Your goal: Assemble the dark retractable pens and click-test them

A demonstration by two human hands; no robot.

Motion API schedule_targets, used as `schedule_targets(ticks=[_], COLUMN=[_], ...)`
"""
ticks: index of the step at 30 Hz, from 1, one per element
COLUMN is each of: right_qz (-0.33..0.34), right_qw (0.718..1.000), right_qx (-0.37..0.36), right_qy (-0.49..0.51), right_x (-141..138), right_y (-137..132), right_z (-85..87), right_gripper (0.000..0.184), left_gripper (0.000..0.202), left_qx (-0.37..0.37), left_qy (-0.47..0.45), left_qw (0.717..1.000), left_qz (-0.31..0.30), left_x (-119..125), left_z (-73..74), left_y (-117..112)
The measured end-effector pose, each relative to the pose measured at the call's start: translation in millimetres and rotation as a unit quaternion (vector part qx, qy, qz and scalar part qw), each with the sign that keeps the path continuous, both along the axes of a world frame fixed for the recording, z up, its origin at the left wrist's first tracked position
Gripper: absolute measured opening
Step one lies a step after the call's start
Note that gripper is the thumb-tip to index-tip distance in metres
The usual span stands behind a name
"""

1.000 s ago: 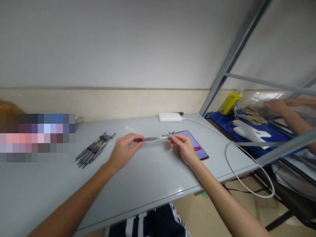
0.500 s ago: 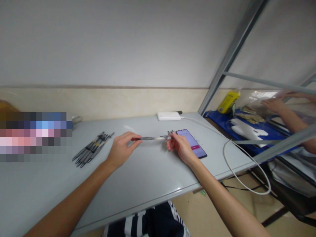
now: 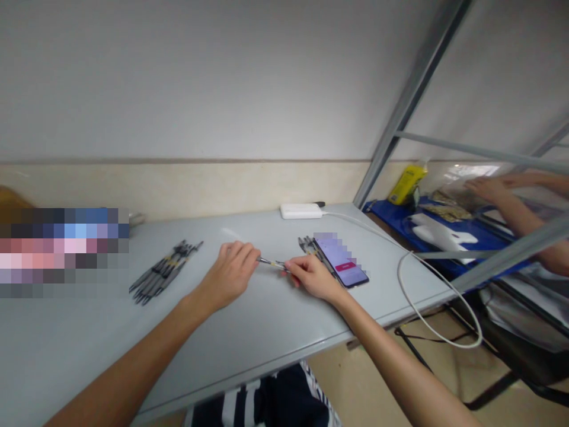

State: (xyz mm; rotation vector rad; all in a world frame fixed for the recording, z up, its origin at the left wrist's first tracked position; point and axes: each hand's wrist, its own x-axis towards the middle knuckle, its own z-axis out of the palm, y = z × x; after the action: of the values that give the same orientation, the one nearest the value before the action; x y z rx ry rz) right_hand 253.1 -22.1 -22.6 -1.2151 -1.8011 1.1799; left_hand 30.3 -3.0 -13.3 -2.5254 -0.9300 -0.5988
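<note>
Over a grey desk [image 3: 267,326], both hands [image 3: 313,276] grasping one pen [image 3: 272,263], pale wall [image 3: 222,89] behind, metal frame [image 3: 386,151] at right.

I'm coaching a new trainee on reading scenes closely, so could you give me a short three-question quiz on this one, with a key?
1. Multiple choice: what is held between the left hand and the right hand?
a) a mug
b) a slim pen-like rod
c) a pair of scissors

2. True or false: a white cable is connected to the white box.

3. Fill in the blank: the phone lies nearer the ____ hand.

Key: 1. b, with one end at each hand. 2. True, it meets the right-hand end of the box in the picture. 3. Right.
</note>
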Motion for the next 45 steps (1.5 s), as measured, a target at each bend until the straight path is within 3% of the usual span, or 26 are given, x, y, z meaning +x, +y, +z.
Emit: schedule_targets(ticks=[9, 15, 20, 25, 28, 38, 45], right_qz=[0.018, -0.05, -0.043, 0.027, 0.067, 0.102, 0.155], right_qw=[0.998, 0.995, 0.992, 0.999, 0.996, 0.994, 0.986], right_qx=[-0.015, 0.07, 0.107, 0.003, -0.03, -0.022, 0.019], right_qy=[0.054, -0.043, -0.053, 0.036, 0.057, 0.03, -0.048], right_x=[-2.8, -5.8, -7.3, -10.1, -8.2, -0.5, 5.3], right_y=[-3.4, -6.5, -8.9, -7.1, -4.4, -2.4, -4.7], right_z=[1.6, 0.3, 0.3, -2.6, -3.3, 0.1, 9.1], right_gripper=[0.05, 0.04, 0.04, 0.059, 0.06, 0.05, 0.046], left_gripper=[0.021, 0.026, 0.03, 0.03, 0.028, 0.024, 0.025], left_qx=[0.041, 0.009, 0.015, 0.065, 0.06, -0.021, -0.046], left_qy=[0.018, 0.019, 0.014, 0.022, 0.021, 0.016, 0.024], left_qw=[0.999, 1.0, 1.0, 0.997, 0.997, 0.999, 0.997], left_qz=[0.031, 0.001, -0.023, -0.025, -0.035, -0.03, -0.058], left_x=[3.2, 0.6, -2.5, -2.9, -1.9, 2.3, 1.4], left_z=[1.6, -6.8, -6.6, 3.8, 4.0, -5.9, -8.8], left_y=[-2.8, -1.7, -1.6, -1.6, -1.8, -5.6, -5.0])
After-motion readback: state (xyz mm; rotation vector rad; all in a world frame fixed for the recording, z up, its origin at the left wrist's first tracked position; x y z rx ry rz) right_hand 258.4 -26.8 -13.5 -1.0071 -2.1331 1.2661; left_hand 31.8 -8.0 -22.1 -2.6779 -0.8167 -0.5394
